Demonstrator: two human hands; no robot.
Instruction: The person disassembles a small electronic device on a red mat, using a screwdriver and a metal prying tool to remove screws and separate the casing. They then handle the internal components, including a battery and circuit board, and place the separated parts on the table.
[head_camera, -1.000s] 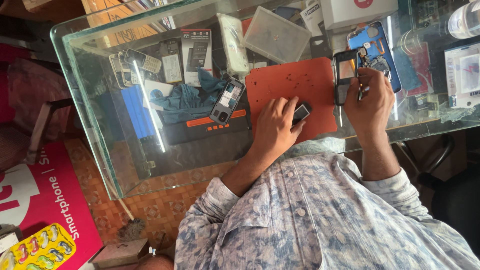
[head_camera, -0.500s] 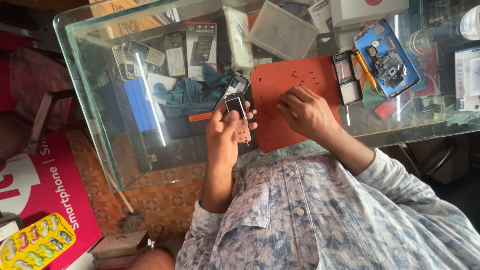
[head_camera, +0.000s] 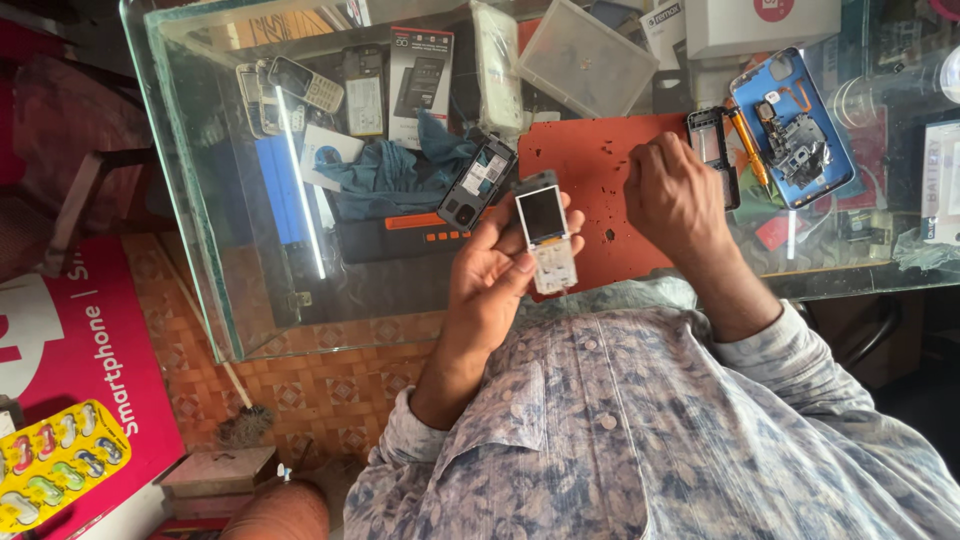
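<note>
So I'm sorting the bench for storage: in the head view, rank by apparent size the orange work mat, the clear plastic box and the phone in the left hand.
1. orange work mat
2. clear plastic box
3. phone, though nearer the camera, so unsure.

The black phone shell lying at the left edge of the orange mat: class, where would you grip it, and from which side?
Grip the black phone shell across its two long edges, probably coming from above. It lies flat and tilted on the glass table, narrow enough to pinch. The left hand holds a stripped keypad phone; the right hand rests on the orange mat.
</note>
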